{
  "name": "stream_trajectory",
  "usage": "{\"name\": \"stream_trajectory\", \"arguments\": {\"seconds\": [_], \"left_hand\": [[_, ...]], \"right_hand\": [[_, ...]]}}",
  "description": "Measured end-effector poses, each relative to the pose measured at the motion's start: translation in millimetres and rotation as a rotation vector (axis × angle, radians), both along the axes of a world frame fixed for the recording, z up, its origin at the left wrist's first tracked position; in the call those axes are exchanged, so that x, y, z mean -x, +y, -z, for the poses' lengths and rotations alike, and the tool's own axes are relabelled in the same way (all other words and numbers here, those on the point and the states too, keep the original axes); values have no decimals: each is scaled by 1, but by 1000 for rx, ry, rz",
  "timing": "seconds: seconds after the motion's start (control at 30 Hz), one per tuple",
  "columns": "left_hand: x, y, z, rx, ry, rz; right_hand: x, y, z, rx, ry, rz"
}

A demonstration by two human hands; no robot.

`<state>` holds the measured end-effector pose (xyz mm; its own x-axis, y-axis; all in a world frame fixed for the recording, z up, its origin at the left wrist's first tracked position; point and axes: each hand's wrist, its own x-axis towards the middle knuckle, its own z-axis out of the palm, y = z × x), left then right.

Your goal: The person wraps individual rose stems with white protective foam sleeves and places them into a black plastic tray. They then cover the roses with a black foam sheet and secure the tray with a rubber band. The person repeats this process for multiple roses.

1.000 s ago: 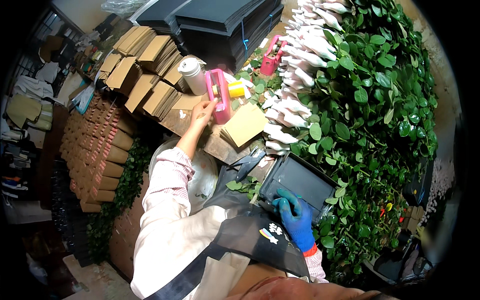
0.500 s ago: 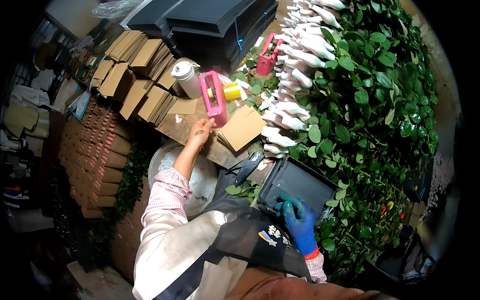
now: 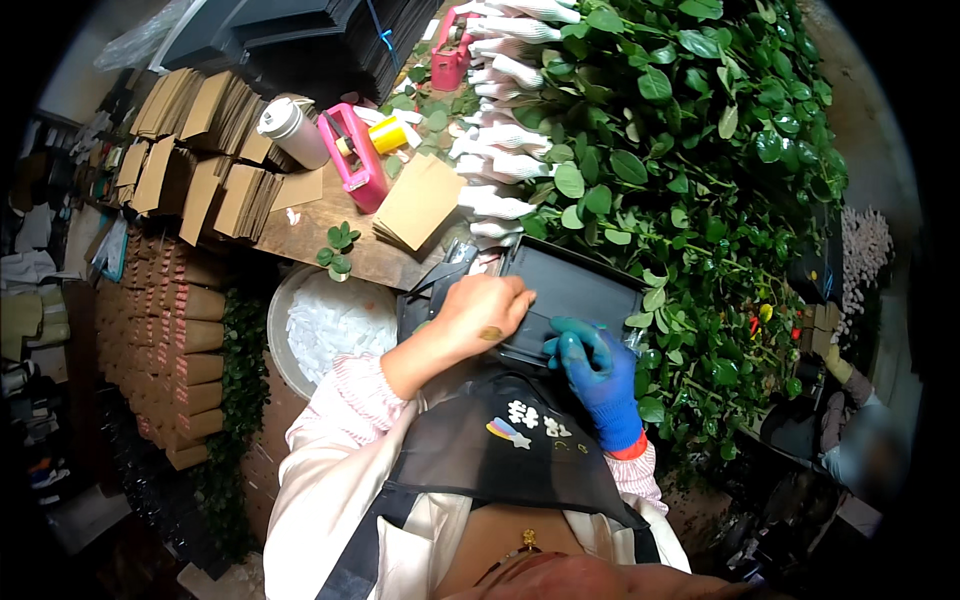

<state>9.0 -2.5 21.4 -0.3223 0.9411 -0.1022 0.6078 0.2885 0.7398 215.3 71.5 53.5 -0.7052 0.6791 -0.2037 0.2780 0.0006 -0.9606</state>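
Blue-gloved right hand [image 3: 597, 375] at the near right of the black tray [image 3: 570, 285], fingers loosely curled; bare left hand [image 3: 480, 315] over the tray's left edge, fingers bent inward; cannot tell whether either grips anything. Beyond: tan card stack [image 3: 420, 200], then pink tape dispenser [image 3: 366, 188], both on wooden table [image 3: 365, 252].

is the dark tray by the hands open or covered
Open: no lid lies over the dark tray, and its inside shows beyond the left hand and the gloved right hand.
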Motion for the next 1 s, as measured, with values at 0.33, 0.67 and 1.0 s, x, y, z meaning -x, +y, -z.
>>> {"name": "stream_trajectory", "arguments": {"seconds": [0.33,0.67,1.0], "left_hand": [[12,-32,4,359,149,-43],[159,-83,67,-221,4,-739],[253,-59,113,-205,-512,-875]], "right_hand": [[-5,5,0,1,-10,-91],[34,7,15,-6,-68,-54],[70,-10,-13,56,-24,-413]]}}
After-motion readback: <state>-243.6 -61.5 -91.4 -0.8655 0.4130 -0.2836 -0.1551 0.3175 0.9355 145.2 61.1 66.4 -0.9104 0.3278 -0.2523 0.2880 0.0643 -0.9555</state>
